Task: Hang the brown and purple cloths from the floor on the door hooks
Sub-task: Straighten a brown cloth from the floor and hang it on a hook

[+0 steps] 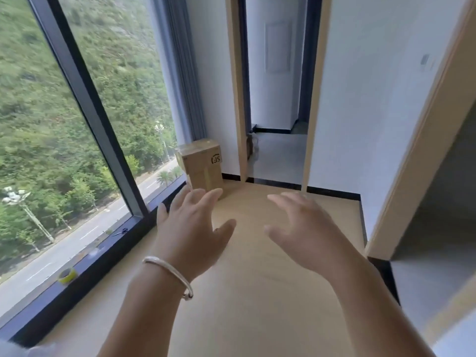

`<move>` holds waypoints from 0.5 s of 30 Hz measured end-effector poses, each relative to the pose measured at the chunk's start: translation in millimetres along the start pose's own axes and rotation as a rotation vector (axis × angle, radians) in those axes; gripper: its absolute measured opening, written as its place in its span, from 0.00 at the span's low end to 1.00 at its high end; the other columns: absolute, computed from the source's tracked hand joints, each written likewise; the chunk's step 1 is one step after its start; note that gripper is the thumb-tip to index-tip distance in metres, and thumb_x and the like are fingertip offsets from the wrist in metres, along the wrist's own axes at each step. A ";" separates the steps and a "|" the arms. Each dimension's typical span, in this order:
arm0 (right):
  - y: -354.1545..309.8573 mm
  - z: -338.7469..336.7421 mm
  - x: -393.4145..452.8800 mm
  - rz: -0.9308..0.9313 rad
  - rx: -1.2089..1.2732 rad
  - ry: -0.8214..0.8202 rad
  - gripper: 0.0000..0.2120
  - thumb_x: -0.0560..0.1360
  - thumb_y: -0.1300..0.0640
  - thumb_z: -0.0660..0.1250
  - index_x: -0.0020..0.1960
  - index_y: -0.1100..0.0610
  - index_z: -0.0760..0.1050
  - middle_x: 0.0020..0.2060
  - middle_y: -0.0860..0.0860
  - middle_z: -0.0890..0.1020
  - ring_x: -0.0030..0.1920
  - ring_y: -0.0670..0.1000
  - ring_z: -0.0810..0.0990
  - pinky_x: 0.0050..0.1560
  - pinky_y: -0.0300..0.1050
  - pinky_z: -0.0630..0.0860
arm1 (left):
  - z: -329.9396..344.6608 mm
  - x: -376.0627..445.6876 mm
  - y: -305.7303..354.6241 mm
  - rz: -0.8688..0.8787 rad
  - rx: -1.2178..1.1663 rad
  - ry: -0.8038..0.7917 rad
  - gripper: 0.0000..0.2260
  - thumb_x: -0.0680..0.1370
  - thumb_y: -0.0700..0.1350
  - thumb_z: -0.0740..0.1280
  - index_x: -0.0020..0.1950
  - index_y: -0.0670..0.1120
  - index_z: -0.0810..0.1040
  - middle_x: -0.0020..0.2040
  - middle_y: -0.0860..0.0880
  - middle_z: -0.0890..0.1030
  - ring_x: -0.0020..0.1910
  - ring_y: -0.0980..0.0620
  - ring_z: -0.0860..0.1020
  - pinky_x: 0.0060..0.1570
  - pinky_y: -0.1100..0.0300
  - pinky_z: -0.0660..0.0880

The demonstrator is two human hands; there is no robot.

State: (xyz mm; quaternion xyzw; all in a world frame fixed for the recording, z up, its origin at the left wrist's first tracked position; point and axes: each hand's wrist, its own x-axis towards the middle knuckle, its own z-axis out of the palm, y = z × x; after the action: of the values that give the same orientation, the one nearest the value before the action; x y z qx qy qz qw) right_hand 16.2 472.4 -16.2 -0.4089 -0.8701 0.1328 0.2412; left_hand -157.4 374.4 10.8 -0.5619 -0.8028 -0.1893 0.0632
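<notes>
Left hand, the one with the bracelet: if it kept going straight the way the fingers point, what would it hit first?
Probably the cardboard box by the window. The left hand is open, its fingertips pointing forward at the box's lower edge, with nothing visible between them. Depth is hard to judge here, so how far apart they are is unclear.

You face a light wood floor (257,292), a big window (64,124) at nine o'clock, a cardboard box (203,166) and an open doorway (277,99) at twelve.

Both your forearms reach forward, palms down. Your left hand (192,228) spreads its fingers loosely, a silver bangle (168,275) on the wrist; your right hand (300,231) hovers alongside, fingers relaxed, empty.
</notes>
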 end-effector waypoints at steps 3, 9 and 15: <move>37.3 6.2 -2.1 0.127 -0.007 -0.050 0.28 0.76 0.43 0.61 0.74 0.44 0.60 0.73 0.44 0.63 0.73 0.46 0.57 0.72 0.47 0.56 | 36.3 24.7 17.4 0.055 -0.011 -0.099 0.28 0.76 0.65 0.56 0.75 0.60 0.57 0.75 0.57 0.61 0.77 0.52 0.49 0.74 0.39 0.47; 96.9 15.3 20.7 0.286 -0.040 -0.086 0.28 0.77 0.42 0.61 0.75 0.44 0.59 0.73 0.42 0.62 0.73 0.44 0.57 0.72 0.45 0.57 | 103.4 85.9 39.2 0.177 -0.045 -0.258 0.28 0.77 0.66 0.56 0.75 0.60 0.55 0.75 0.55 0.60 0.77 0.50 0.47 0.74 0.39 0.48; 133.0 23.6 94.9 0.373 -0.114 -0.115 0.28 0.77 0.42 0.62 0.75 0.44 0.59 0.73 0.41 0.62 0.73 0.44 0.57 0.72 0.45 0.57 | 150.1 172.2 41.4 0.307 -0.079 -0.329 0.28 0.77 0.66 0.55 0.75 0.60 0.55 0.76 0.54 0.59 0.77 0.49 0.48 0.73 0.39 0.51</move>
State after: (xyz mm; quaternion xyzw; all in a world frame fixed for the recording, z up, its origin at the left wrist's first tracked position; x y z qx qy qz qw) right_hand 37.7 629.0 -63.7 -0.5675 -0.7978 0.1490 0.1389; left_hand -164.4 594.3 -63.7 -0.7029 -0.6993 -0.1144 -0.0627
